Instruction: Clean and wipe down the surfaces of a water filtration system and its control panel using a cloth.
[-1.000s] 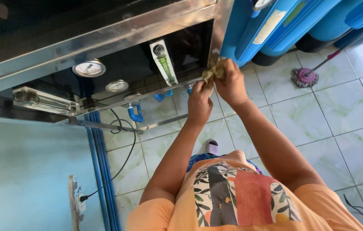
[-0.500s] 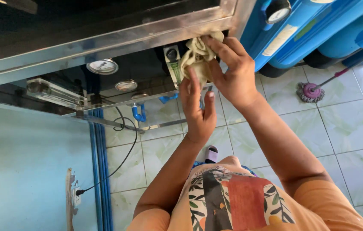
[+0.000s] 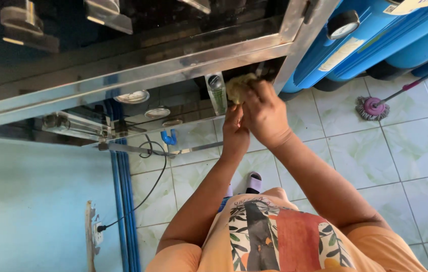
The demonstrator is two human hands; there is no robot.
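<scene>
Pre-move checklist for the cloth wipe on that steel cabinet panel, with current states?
1. Cloth gripped by right hand: ok.
2. Left hand placed just below the cloth, beside the right: ok.
3. Cloth touching the dark panel: cannot tell, hands cover it.
4. Flow meter tube beside the cloth upright and intact: ok.
5. Round gauges away from both hands: ok.
6. Black cable hanging free of the arms: ok.

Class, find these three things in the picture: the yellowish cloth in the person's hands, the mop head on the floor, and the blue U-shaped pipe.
yellowish cloth (image 3: 238, 86), head view, on its bunched middle.
mop head (image 3: 373, 107), head view, on its purple centre.
blue U-shaped pipe (image 3: 169, 138), head view, on its lower bend.
</scene>
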